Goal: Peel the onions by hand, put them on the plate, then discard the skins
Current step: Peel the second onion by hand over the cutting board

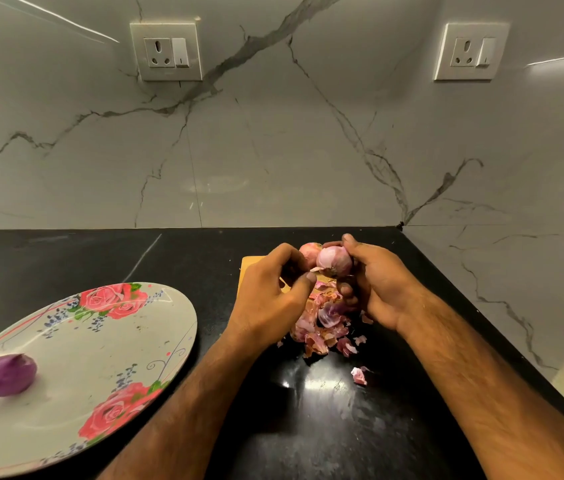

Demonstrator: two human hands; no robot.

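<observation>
My right hand grips a pale pink, partly peeled onion above a wooden board. My left hand pinches a flap of skin at the onion's lower left side. Behind the held onion, a second onion with its skin on peeks out, mostly hidden by my fingers. A heap of pink and brown onion skins lies under both hands. One peeled purple onion rests on the near left part of the floral plate.
The wooden board lies on the black countertop, close to the marble back wall. A marble side wall bounds the counter on the right. A loose skin scrap lies nearer me. Two wall sockets sit high up.
</observation>
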